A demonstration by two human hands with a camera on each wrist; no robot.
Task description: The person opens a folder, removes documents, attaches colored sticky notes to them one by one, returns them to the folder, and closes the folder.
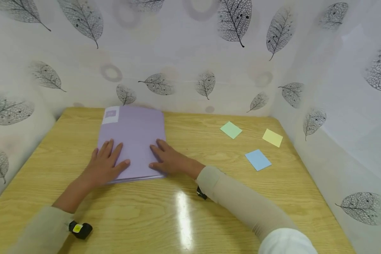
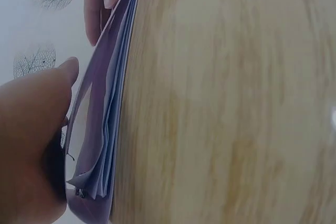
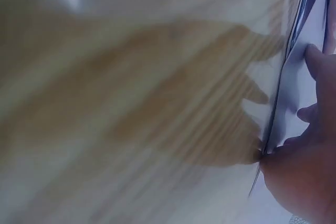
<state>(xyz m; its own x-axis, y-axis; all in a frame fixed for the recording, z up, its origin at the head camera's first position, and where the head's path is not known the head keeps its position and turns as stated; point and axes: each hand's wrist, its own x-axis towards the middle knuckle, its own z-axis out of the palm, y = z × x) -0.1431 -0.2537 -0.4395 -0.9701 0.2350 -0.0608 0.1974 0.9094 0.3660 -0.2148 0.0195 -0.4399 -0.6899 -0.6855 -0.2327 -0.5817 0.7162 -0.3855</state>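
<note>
A closed purple folder with a white label at its top left lies on the wooden table. Loose-edged sheets show between its covers in the left wrist view. My left hand rests on the folder's lower left part, fingers spread. On the lower right edge lies my right hand, its fingers over the cover. The right wrist view shows that hand against the folder's edge, with its shadow on the table.
To the right on the table lie a green paper square, a yellow one and a blue one. Leaf-patterned sheeting rises behind and beside the table.
</note>
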